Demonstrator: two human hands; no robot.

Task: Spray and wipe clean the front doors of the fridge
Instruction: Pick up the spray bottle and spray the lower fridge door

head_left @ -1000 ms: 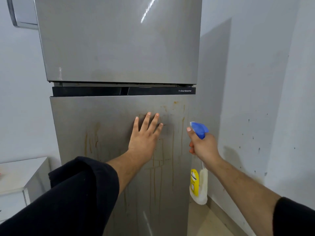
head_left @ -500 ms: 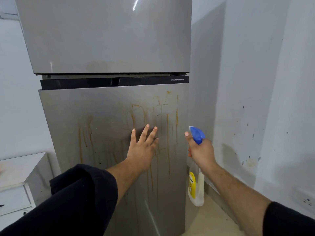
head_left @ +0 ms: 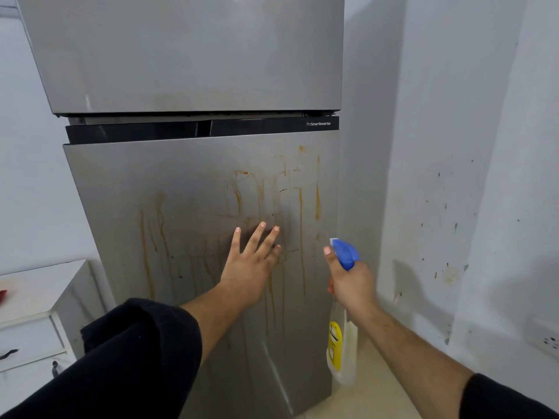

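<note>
A silver two-door fridge fills the view. Its upper door (head_left: 187, 52) looks mostly plain. The lower door (head_left: 193, 189) carries orange-brown drip streaks (head_left: 302, 213) across its middle and right. My left hand (head_left: 251, 264) lies flat on the lower door with fingers spread. My right hand (head_left: 351, 285) grips a spray bottle (head_left: 340, 352) with a blue trigger head (head_left: 344, 252) and a yellow label, held near the door's right edge, nozzle toward the door. No cloth is in view.
A white drawer unit (head_left: 33, 316) stands left of the fridge. A white wall (head_left: 453, 176) with dark specks runs close on the right, with a socket (head_left: 547, 340) low down. Pale floor (head_left: 372, 400) shows at the fridge's right foot.
My left hand has slid down the lower door, uncovering more streaks above it. The spray bottle stays in my right hand beside the door's right edge.
</note>
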